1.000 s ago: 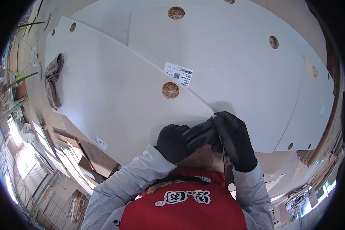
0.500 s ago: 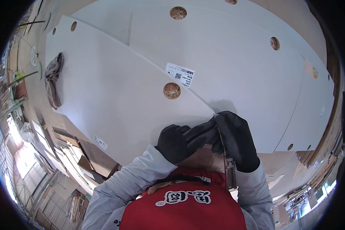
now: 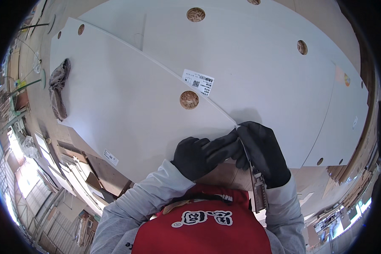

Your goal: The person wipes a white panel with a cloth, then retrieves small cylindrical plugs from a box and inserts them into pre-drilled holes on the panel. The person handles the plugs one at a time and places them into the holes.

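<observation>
A white board [image 3: 127,93] lies over a larger white board [image 3: 258,67], its corner near my hands. My left hand [image 3: 199,158], in a black glove, lies along the top board's near edge with fingers stretched right. Its fingertips meet my right hand [image 3: 264,154] at that corner. Also black-gloved, my right hand is closed round a long, flat metal tool [image 3: 259,190]. The tool's lower end sticks out below the palm toward my red apron; its upper part is mostly covered by fingers, so its exact kind is unclear.
Round holes [image 3: 189,100] showing chipboard mark the boards. A printed label [image 3: 197,82] lies along the top board's edge. At the far left rests a grey-brown crumpled glove or cloth [image 3: 59,89]. Stacked panels [image 3: 351,169] stand at right; boards and timber [image 3: 78,173] lie on the left.
The lower end of the metal tool has swung a little right and shows a wider face. My right wrist has shifted slightly right; my left hand is nearly unchanged.
</observation>
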Demonstrator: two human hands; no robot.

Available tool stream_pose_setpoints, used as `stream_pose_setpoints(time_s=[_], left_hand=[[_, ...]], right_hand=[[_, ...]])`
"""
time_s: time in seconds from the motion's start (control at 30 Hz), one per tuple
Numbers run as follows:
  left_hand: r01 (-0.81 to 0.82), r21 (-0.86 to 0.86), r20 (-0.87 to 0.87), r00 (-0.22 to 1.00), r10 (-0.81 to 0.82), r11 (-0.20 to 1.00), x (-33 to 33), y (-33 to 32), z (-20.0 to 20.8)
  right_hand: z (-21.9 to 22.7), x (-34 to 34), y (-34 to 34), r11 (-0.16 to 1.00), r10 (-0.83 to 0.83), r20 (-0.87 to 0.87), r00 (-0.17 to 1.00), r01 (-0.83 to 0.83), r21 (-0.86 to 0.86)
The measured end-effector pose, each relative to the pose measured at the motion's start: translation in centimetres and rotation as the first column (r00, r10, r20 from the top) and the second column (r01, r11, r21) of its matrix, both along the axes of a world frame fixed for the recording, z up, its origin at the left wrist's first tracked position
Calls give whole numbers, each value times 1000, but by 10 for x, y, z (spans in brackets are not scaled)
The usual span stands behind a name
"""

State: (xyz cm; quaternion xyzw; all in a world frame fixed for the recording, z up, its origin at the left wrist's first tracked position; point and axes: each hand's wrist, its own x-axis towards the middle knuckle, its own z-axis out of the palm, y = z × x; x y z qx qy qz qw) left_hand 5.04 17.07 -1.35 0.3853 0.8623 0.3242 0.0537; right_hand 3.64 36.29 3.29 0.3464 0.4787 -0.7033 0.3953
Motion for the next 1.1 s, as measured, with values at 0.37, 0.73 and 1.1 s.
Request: stream_pose_setpoints(time_s=[0.37, 0.73, 1.1], left_hand=[[-15, 14, -15, 1000, 15, 1000, 1, 0, 0], [4, -77, 34, 999, -2, 997, 3, -2, 3], [8, -18, -28, 1000, -8, 1000, 1, 1, 0]], right_hand=[[-2, 3, 1, 999, -43, 16, 999, 43, -23], [-13, 12, -6, 995, -7, -89, 996, 15, 95], [-18, 19, -14, 989, -91, -97, 991, 101, 110]])
